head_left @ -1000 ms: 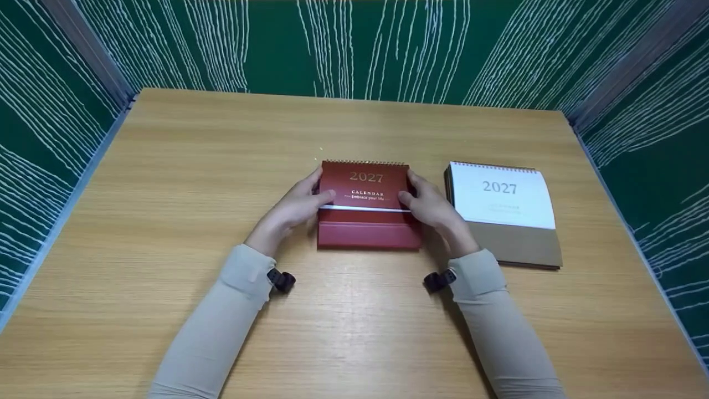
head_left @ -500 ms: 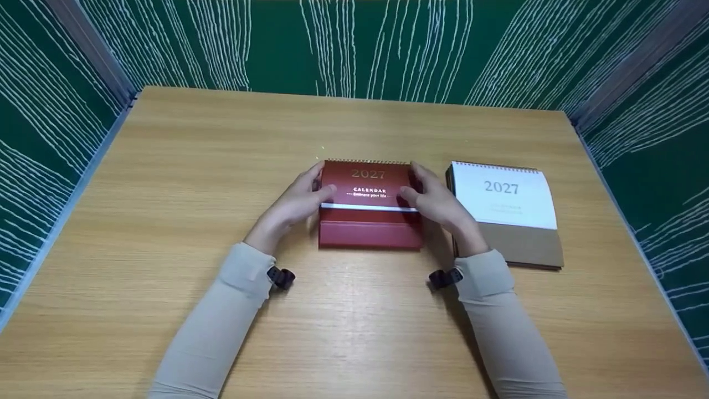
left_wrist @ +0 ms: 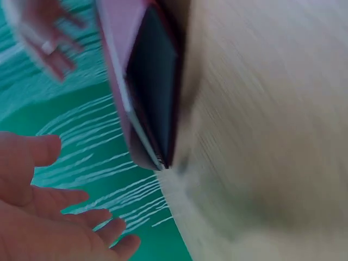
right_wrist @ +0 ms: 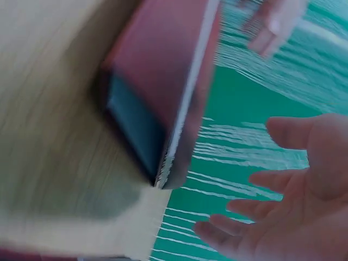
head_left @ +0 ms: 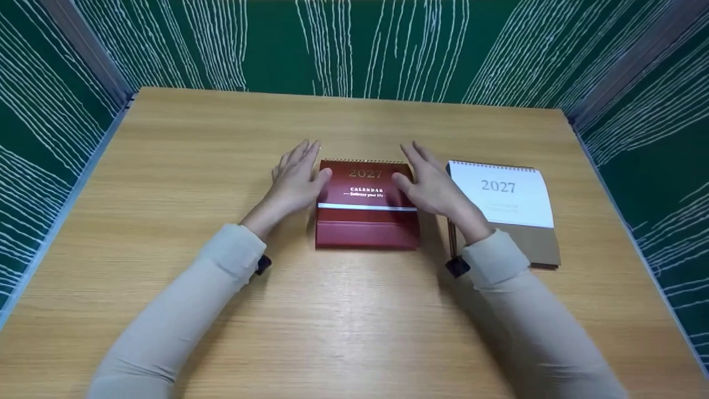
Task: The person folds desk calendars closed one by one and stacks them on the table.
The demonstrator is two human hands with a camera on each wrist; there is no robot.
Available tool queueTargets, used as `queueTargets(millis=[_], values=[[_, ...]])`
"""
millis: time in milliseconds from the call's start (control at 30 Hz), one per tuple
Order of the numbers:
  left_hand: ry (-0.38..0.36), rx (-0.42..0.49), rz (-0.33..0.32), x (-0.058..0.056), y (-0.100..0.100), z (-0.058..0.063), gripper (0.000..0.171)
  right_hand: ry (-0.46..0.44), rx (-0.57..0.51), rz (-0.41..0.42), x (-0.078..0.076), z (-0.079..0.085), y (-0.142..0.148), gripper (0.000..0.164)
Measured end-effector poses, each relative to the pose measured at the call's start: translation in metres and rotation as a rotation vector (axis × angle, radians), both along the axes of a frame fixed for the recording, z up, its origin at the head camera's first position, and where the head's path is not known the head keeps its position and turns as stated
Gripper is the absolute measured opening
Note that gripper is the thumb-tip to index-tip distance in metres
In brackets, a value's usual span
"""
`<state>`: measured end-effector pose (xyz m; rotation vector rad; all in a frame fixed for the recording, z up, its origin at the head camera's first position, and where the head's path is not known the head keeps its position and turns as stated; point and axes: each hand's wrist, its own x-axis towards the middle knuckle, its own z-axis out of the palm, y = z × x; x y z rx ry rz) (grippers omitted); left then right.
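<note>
A red 2027 desk calendar (head_left: pixel 365 227) with a gold spiral along its top stands on the table in the head view. My left hand (head_left: pixel 293 185) is raised beside its left edge, fingers spread and straight. On the other side, my right hand (head_left: pixel 435 185) hovers near the right edge with its fingers extended. Both wrist views show a gap between each hand and the red calendar (left_wrist: pixel 122 81), whose triangular side is open and dark inside. To the right stands a second 2027 calendar (head_left: pixel 515 191), white on a brown base, partly covered by my right forearm.
The wooden table (head_left: pixel 221 133) spreads around both calendars. Green partitions (head_left: pixel 277 50) with white streaks border its back and sides, joined by grey corner posts (head_left: pixel 626 64).
Both hands have let go of the red calendar's sides and lifted, with fingers spreading outward. The red calendar stays in about the same place, and the white one has not moved.
</note>
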<state>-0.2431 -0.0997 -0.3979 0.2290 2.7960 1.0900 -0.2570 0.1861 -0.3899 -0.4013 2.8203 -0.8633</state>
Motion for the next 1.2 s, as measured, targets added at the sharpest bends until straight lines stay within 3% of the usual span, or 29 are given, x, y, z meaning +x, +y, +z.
queueTargets(millis=[167, 333, 467, 667, 933, 1200], values=[[0.044, -0.170, -0.052, -0.006, 0.007, -0.003, 0.071, 0.006, 0.137, 0.046, -0.006, -0.007, -0.012, 0.073], [0.024, -0.287, -0.102, -0.008, 0.016, -0.015, 0.071, -0.027, 0.209, 0.078, -0.009, -0.016, -0.024, 0.073], [0.016, -0.348, -0.133, -0.009, 0.023, -0.026, 0.072, -0.003, 0.264, 0.098, -0.011, -0.027, -0.029, 0.072], [0.011, -0.385, -0.160, -0.008, 0.032, -0.036, 0.072, 0.008, 0.305, 0.112, -0.010, -0.040, -0.032, 0.072], [-0.075, -0.398, -0.181, -0.006, 0.036, -0.040, 0.073, -0.060, 0.326, 0.125, -0.001, -0.045, -0.035, 0.074], [-0.144, -0.422, -0.199, -0.011, 0.036, -0.052, 0.077, -0.102, 0.334, 0.126, 0.003, -0.049, -0.036, 0.073]])
